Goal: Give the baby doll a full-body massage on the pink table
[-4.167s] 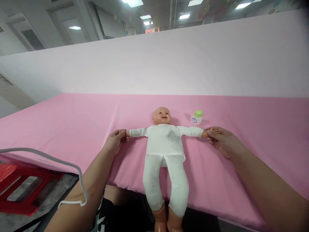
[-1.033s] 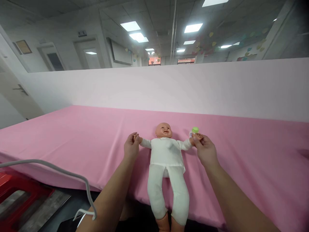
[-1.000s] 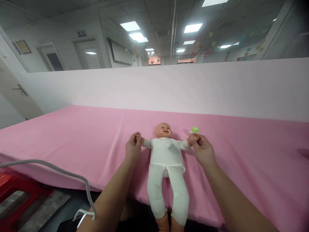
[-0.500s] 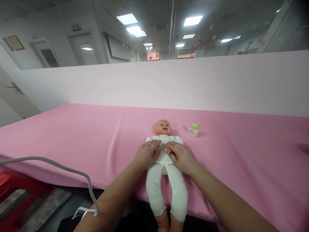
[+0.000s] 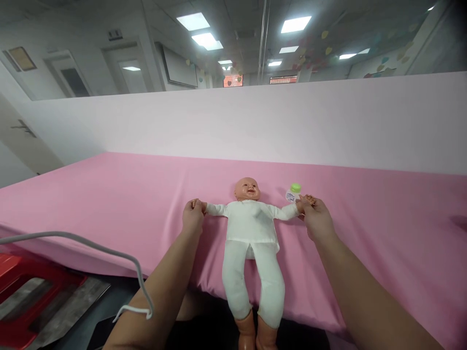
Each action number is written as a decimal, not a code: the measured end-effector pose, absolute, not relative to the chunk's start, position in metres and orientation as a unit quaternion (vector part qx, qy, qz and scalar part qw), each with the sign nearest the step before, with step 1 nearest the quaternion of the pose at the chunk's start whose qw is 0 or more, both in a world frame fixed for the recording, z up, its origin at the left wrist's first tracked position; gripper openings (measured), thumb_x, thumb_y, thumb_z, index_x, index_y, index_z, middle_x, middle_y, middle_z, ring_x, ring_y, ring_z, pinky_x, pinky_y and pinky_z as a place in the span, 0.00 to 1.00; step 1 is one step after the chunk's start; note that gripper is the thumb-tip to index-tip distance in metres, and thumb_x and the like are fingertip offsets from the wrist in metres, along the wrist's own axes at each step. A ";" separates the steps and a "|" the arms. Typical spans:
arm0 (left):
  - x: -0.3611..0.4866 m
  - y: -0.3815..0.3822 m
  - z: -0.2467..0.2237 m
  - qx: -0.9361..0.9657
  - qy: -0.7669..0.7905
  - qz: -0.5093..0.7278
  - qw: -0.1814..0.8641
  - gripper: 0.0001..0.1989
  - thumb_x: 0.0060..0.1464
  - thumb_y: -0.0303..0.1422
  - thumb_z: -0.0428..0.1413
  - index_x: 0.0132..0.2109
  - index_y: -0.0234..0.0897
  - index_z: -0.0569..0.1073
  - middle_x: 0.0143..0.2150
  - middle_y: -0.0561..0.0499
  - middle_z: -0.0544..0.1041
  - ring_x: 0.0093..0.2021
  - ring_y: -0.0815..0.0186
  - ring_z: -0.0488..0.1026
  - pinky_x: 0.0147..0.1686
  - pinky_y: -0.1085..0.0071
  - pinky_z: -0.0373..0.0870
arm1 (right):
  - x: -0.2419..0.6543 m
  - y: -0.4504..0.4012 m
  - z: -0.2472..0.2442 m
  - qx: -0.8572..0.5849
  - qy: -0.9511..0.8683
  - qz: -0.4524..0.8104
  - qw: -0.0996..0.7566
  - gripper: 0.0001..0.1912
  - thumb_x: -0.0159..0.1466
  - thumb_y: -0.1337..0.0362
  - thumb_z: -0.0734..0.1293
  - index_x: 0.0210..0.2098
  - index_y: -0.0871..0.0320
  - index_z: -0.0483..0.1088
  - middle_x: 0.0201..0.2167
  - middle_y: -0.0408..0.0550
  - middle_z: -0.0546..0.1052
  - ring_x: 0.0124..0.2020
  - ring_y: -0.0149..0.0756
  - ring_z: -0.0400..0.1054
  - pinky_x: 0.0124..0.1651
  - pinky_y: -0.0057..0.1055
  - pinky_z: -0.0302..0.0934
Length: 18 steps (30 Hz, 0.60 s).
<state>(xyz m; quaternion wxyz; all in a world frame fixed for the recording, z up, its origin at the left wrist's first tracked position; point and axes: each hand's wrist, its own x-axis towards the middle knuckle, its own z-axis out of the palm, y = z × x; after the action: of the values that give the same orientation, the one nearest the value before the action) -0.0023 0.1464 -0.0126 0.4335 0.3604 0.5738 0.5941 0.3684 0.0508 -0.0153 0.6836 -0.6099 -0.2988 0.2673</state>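
Observation:
A baby doll (image 5: 251, 223) in white clothes lies face up, its head toward the wall and its feet past the near edge of the pink cloth (image 5: 138, 194). Its arms are stretched out to both sides. My left hand (image 5: 193, 214) is closed around the doll's hand on the left. On the right, my right hand (image 5: 316, 216) grips the doll's other hand, whose small fingers show above my thumb. A small clear bottle with a green cap (image 5: 293, 192) stands right behind that doll hand, partly covered by it.
Behind the pink surface rises a low white wall (image 5: 233, 126) with glass above it. A grey cable (image 5: 91, 249) curves across the lower left, near my left forearm. A red plastic stool (image 5: 22, 277) stands at the lower left.
Both my hands have moved outward from the doll's chest, spreading its arms to the sides. My right hand is now close to the bottle. The view has shifted slightly.

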 end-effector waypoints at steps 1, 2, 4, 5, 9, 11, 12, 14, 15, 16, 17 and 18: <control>-0.006 0.152 -0.015 0.320 0.589 0.588 0.453 0.08 0.62 0.35 0.58 0.47 0.38 0.75 0.44 0.45 0.79 0.42 0.60 0.79 0.43 0.63 0.79 | 0.372 0.053 -0.017 -0.600 -0.263 0.306 0.691 0.16 0.65 0.54 0.73 0.48 0.54 0.71 0.45 0.49 0.80 0.44 0.43 0.77 0.45 0.45 0.78; -0.009 0.156 -0.016 0.288 0.601 0.582 0.466 0.06 0.62 0.34 0.57 0.44 0.38 0.74 0.42 0.45 0.79 0.41 0.59 0.80 0.41 0.63 0.79 | 0.375 0.055 -0.019 -0.599 -0.221 0.340 0.690 0.13 0.65 0.57 0.72 0.46 0.54 0.71 0.44 0.48 0.79 0.42 0.42 0.77 0.44 0.44 0.79; -0.013 0.163 -0.019 0.254 0.611 0.576 0.479 0.03 0.61 0.30 0.56 0.43 0.38 0.73 0.40 0.45 0.78 0.40 0.59 0.80 0.40 0.63 0.80 | 0.380 0.058 -0.022 -0.611 -0.143 0.391 0.673 0.08 0.67 0.62 0.71 0.44 0.53 0.70 0.41 0.47 0.77 0.39 0.40 0.77 0.43 0.45 0.80; -0.014 0.165 -0.020 0.247 0.610 0.578 0.482 0.03 0.61 0.29 0.56 0.42 0.38 0.72 0.40 0.45 0.78 0.40 0.58 0.80 0.40 0.63 0.80 | 0.382 0.058 -0.024 -0.616 -0.111 0.408 0.664 0.06 0.67 0.64 0.71 0.42 0.53 0.70 0.39 0.46 0.77 0.38 0.40 0.77 0.43 0.46 0.80; -0.014 0.169 -0.023 0.226 0.608 0.585 0.487 0.04 0.58 0.28 0.57 0.41 0.39 0.72 0.38 0.46 0.79 0.40 0.58 0.81 0.41 0.61 0.81 | 0.391 0.060 -0.032 -0.598 -0.059 0.448 0.661 0.04 0.68 0.66 0.70 0.38 0.54 0.69 0.34 0.44 0.73 0.36 0.40 0.77 0.44 0.48 0.81; -0.014 0.169 -0.025 0.227 0.604 0.589 0.487 0.03 0.57 0.28 0.57 0.40 0.39 0.72 0.37 0.47 0.79 0.40 0.57 0.81 0.42 0.60 0.81 | 0.395 0.061 -0.036 -0.584 -0.053 0.454 0.670 0.04 0.68 0.66 0.70 0.38 0.54 0.70 0.32 0.43 0.72 0.35 0.38 0.77 0.45 0.49 0.80; -0.015 0.169 -0.026 0.230 0.601 0.590 0.488 0.03 0.57 0.28 0.58 0.39 0.39 0.73 0.36 0.46 0.79 0.39 0.57 0.81 0.42 0.60 0.81 | 0.395 0.061 -0.037 -0.580 -0.053 0.453 0.675 0.04 0.68 0.66 0.70 0.38 0.54 0.70 0.32 0.42 0.71 0.35 0.37 0.76 0.46 0.49 0.80; -0.016 0.167 -0.027 0.243 0.593 0.591 0.490 0.01 0.57 0.29 0.58 0.38 0.39 0.74 0.35 0.46 0.79 0.39 0.56 0.81 0.42 0.59 0.81 | 0.395 0.061 -0.037 -0.573 -0.054 0.444 0.687 0.04 0.69 0.65 0.69 0.38 0.54 0.69 0.32 0.41 0.70 0.34 0.36 0.76 0.47 0.49 0.80; -0.017 0.166 -0.027 0.250 0.589 0.591 0.491 0.01 0.57 0.30 0.59 0.38 0.39 0.74 0.34 0.46 0.79 0.39 0.56 0.82 0.42 0.59 0.81 | 0.394 0.061 -0.036 -0.567 -0.056 0.437 0.696 0.04 0.69 0.65 0.69 0.37 0.54 0.69 0.32 0.41 0.70 0.34 0.35 0.76 0.48 0.48 0.80; -0.018 0.165 -0.026 0.258 0.585 0.591 0.492 0.02 0.57 0.31 0.59 0.38 0.39 0.75 0.34 0.46 0.80 0.39 0.57 0.82 0.43 0.59 0.81 | 0.393 0.062 -0.034 -0.562 -0.059 0.425 0.707 0.04 0.70 0.65 0.69 0.37 0.54 0.69 0.32 0.41 0.71 0.34 0.35 0.76 0.49 0.48 0.79; -0.018 0.163 -0.026 0.265 0.581 0.594 0.490 0.03 0.58 0.32 0.59 0.38 0.39 0.75 0.35 0.46 0.80 0.39 0.57 0.82 0.43 0.60 0.81 | 0.392 0.061 -0.031 -0.555 -0.062 0.412 0.720 0.04 0.70 0.65 0.68 0.38 0.54 0.70 0.33 0.41 0.71 0.35 0.34 0.76 0.50 0.47 0.79; -0.018 0.161 -0.024 0.273 0.572 0.601 0.486 0.04 0.59 0.33 0.58 0.39 0.39 0.75 0.36 0.47 0.80 0.39 0.58 0.82 0.44 0.60 0.81 | 0.390 0.061 -0.029 -0.549 -0.066 0.397 0.732 0.03 0.70 0.65 0.68 0.38 0.54 0.70 0.35 0.42 0.72 0.36 0.34 0.76 0.50 0.47 0.79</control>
<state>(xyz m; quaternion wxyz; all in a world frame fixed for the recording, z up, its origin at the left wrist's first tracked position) -0.0176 0.1607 -0.0240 0.4864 0.2731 0.5724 0.6010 0.3900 0.0612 -0.0287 0.7324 -0.5491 -0.0662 0.3971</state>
